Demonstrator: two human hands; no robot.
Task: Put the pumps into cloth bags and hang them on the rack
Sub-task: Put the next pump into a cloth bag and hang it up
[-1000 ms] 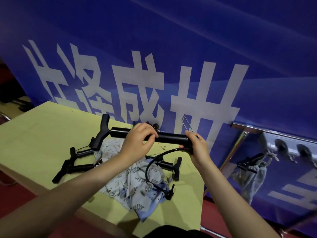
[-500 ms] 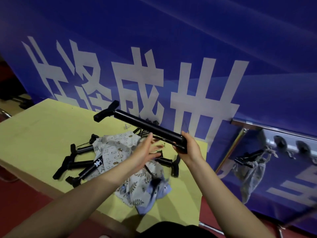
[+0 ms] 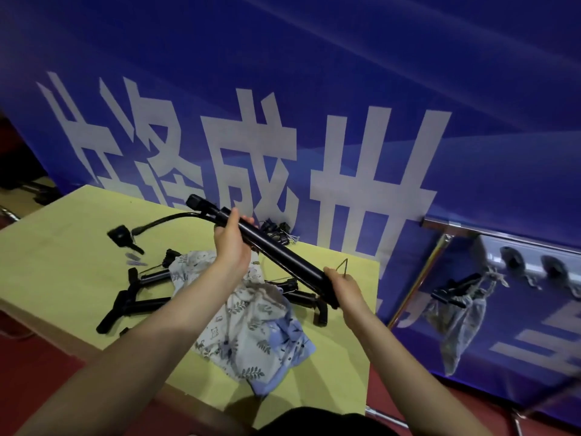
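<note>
- Above a yellow-green table [image 3: 63, 278], seen from the head camera, a black pump [image 3: 283, 256] is held slanted in the air by two bare hands.
- Its upper barrel is clasped by the left hand [image 3: 231, 243], fingers wrapped around the tube.
- Its lower end is gripped by the right hand [image 3: 341, 289], close to a thin wire hook [image 3: 344, 267].
- A black hose [image 3: 166, 219] is seen arcing leftward from the pump's upper end, its blurred tip hanging over the tabletop.
- Patterned cloth bags [image 3: 248, 328] are heaped on the table directly beneath the pump, with more black pumps [image 3: 138, 303] lying beside and partly under them.
- A filled bag [image 3: 462, 319] is hung from the metal rack [image 3: 515, 247] at right, before a blue banner [image 3: 314, 89].
</note>
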